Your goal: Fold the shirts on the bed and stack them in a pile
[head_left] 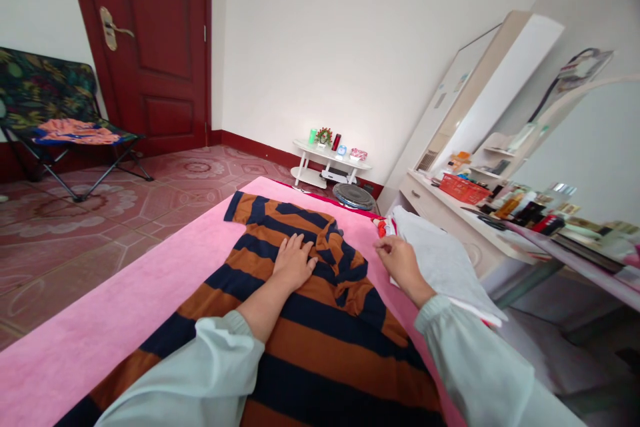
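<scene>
A brown and navy striped shirt (320,320) is spread over a pink blanket (125,287), its far right part bunched into folds. My left hand (294,263) lies flat on the upper part of the shirt, fingers spread. Just off the shirt's right side, my right hand (397,259) hovers over the pink blanket with thumb and fingertips pinched together, and nothing shows between them. Beside that hand is a pile of light grey cloth (435,253), with some red and white fabric (384,227) at its far end.
On the right stands a white dressing table (450,213) with a red basket (463,188) and several bottles. A small white table (320,155) is against the far wall. At left, a folding chair (50,90) holds orange cloth (77,131) near a dark red door (155,33).
</scene>
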The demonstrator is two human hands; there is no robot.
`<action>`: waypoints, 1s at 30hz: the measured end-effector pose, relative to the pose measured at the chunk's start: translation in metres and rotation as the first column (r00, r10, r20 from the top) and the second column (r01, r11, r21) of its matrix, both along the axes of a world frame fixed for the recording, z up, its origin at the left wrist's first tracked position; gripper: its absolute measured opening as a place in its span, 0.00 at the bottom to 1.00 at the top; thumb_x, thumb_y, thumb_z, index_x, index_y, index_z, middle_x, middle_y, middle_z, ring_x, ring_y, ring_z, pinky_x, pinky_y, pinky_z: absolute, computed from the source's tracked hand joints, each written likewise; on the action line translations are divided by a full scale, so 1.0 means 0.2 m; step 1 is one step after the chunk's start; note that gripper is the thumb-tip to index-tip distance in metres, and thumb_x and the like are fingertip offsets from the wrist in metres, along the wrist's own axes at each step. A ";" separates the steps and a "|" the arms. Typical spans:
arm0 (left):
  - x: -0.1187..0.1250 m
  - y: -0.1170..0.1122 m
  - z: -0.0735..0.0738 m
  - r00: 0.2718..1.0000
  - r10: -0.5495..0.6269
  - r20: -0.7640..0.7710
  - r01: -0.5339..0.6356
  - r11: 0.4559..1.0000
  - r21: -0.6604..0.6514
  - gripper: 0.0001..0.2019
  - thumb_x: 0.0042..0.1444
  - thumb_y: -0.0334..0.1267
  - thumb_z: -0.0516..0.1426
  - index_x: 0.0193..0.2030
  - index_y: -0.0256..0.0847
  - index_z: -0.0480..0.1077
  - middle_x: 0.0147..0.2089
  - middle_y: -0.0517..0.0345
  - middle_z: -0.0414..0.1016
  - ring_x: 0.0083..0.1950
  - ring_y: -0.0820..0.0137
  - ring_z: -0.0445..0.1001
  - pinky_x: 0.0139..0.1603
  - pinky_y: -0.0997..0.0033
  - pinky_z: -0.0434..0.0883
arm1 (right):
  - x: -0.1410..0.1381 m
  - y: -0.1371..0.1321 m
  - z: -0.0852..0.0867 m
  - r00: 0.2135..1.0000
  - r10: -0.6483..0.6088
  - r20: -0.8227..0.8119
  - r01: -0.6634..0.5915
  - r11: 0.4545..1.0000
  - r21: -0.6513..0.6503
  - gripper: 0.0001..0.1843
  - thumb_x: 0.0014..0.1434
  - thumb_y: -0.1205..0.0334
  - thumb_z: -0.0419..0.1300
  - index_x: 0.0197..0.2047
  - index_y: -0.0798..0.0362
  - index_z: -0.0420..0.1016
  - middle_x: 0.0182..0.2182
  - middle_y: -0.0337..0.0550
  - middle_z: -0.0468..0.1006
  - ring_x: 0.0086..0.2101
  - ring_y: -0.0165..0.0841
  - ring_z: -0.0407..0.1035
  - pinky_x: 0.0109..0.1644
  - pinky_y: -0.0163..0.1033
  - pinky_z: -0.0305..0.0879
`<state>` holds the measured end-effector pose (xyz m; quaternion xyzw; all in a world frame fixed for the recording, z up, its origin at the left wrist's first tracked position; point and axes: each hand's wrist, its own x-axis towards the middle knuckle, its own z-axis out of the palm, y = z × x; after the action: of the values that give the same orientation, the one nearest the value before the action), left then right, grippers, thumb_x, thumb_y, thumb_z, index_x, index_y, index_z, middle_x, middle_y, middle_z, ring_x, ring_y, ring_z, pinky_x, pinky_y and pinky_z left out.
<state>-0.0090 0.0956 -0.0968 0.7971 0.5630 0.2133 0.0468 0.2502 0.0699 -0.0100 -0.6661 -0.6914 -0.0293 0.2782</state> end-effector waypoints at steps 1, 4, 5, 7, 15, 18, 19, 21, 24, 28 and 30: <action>0.00 0.00 0.00 1.000 0.006 -0.002 -0.006 1.000 0.001 0.25 0.60 0.49 0.49 0.62 0.46 0.62 0.67 0.52 0.56 0.69 0.58 0.50 0.68 0.54 0.47 | 0.04 0.02 0.01 0.998 -0.066 -0.021 0.066 0.997 -0.026 0.09 0.51 0.69 0.55 0.32 0.54 0.77 0.32 0.43 0.78 0.35 0.34 0.71 0.41 0.36 0.62; 0.00 0.00 0.00 1.000 0.014 -0.001 -0.014 1.000 0.002 0.25 0.60 0.49 0.48 0.62 0.46 0.62 0.67 0.52 0.56 0.69 0.58 0.50 0.68 0.54 0.46 | 0.07 0.04 -0.05 0.982 -0.177 -0.066 0.164 0.972 -0.165 0.11 0.51 0.66 0.58 0.38 0.56 0.76 0.30 0.44 0.78 0.30 0.33 0.72 0.36 0.35 0.62; 0.00 0.00 0.00 1.000 0.011 0.001 -0.011 1.000 0.001 0.25 0.60 0.49 0.48 0.62 0.46 0.62 0.67 0.52 0.56 0.69 0.58 0.50 0.68 0.54 0.46 | 0.04 0.04 -0.09 0.982 -0.176 -0.075 0.158 0.967 -0.198 0.13 0.51 0.64 0.59 0.40 0.57 0.75 0.28 0.43 0.78 0.29 0.33 0.71 0.34 0.35 0.62; 0.00 0.00 0.00 1.000 0.001 0.006 -0.001 1.000 0.000 0.24 0.60 0.49 0.49 0.62 0.46 0.63 0.67 0.52 0.56 0.69 0.58 0.50 0.68 0.54 0.46 | -0.05 0.03 -0.20 0.988 -0.138 -0.063 0.122 0.969 -0.216 0.15 0.49 0.59 0.62 0.40 0.56 0.74 0.27 0.42 0.77 0.28 0.32 0.71 0.33 0.34 0.62; -0.01 0.00 0.01 1.000 -0.002 0.014 0.003 1.000 -0.025 0.25 0.60 0.50 0.49 0.61 0.46 0.62 0.68 0.52 0.55 0.69 0.58 0.49 0.68 0.54 0.46 | 0.00 0.04 -0.02 0.974 -0.158 0.165 0.194 0.953 -0.231 0.06 0.47 0.59 0.61 0.28 0.51 0.72 0.27 0.40 0.75 0.29 0.33 0.69 0.32 0.35 0.57; 0.00 0.00 0.01 1.000 -0.001 0.018 0.001 1.000 -0.020 0.25 0.60 0.51 0.48 0.61 0.46 0.63 0.67 0.51 0.55 0.69 0.58 0.49 0.68 0.54 0.46 | 0.24 0.04 0.20 0.865 -0.367 0.343 0.431 0.893 -0.130 0.07 0.49 0.59 0.59 0.32 0.50 0.74 0.31 0.46 0.77 0.33 0.39 0.70 0.32 0.38 0.57; 0.00 0.00 0.01 1.000 0.001 0.019 -0.001 1.000 -0.018 0.25 0.60 0.51 0.48 0.61 0.45 0.63 0.67 0.51 0.56 0.69 0.58 0.49 0.68 0.53 0.46 | 0.31 0.03 0.26 0.812 -0.422 0.403 0.486 0.871 -0.068 0.09 0.51 0.60 0.57 0.35 0.52 0.75 0.34 0.50 0.76 0.35 0.41 0.71 0.32 0.39 0.57; 0.00 0.00 0.01 1.000 0.007 0.019 -0.007 1.000 -0.015 0.25 0.60 0.50 0.49 0.61 0.45 0.63 0.67 0.50 0.56 0.69 0.58 0.49 0.68 0.53 0.46 | 0.39 0.02 0.32 0.708 -0.495 0.504 0.525 0.846 0.094 0.12 0.53 0.63 0.56 0.40 0.55 0.75 0.41 0.58 0.74 0.40 0.46 0.69 0.36 0.43 0.59; 0.00 -0.01 0.02 1.000 0.012 0.014 -0.012 1.000 -0.027 0.24 0.60 0.50 0.49 0.61 0.45 0.63 0.67 0.51 0.56 0.69 0.58 0.49 0.68 0.53 0.46 | 0.34 0.02 0.30 0.653 -0.503 0.566 0.424 0.862 0.278 0.16 0.54 0.67 0.54 0.47 0.58 0.72 0.52 0.63 0.66 0.48 0.51 0.64 0.43 0.49 0.60; 0.00 -0.01 0.03 1.000 0.006 0.014 -0.005 0.999 -0.039 0.24 0.60 0.50 0.49 0.61 0.46 0.62 0.68 0.52 0.55 0.69 0.57 0.48 0.68 0.53 0.46 | 0.10 0.10 0.12 0.829 -0.195 0.524 0.180 0.980 0.080 0.13 0.57 0.67 0.52 0.43 0.54 0.73 0.49 0.54 0.69 0.47 0.42 0.66 0.45 0.42 0.62; 0.00 -0.01 0.02 1.000 0.005 0.019 -0.004 1.000 -0.031 0.24 0.60 0.50 0.49 0.61 0.46 0.63 0.67 0.51 0.55 0.69 0.57 0.49 0.68 0.53 0.46 | 0.00 0.14 -0.01 0.902 -0.080 0.423 0.102 0.994 -0.031 0.12 0.57 0.67 0.52 0.42 0.53 0.73 0.46 0.50 0.72 0.45 0.38 0.68 0.46 0.39 0.62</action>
<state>-0.0099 0.0945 -0.0922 0.7930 0.5675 0.2122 0.0639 0.2510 0.0983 -0.0116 -0.6827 -0.7038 -0.1672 0.1031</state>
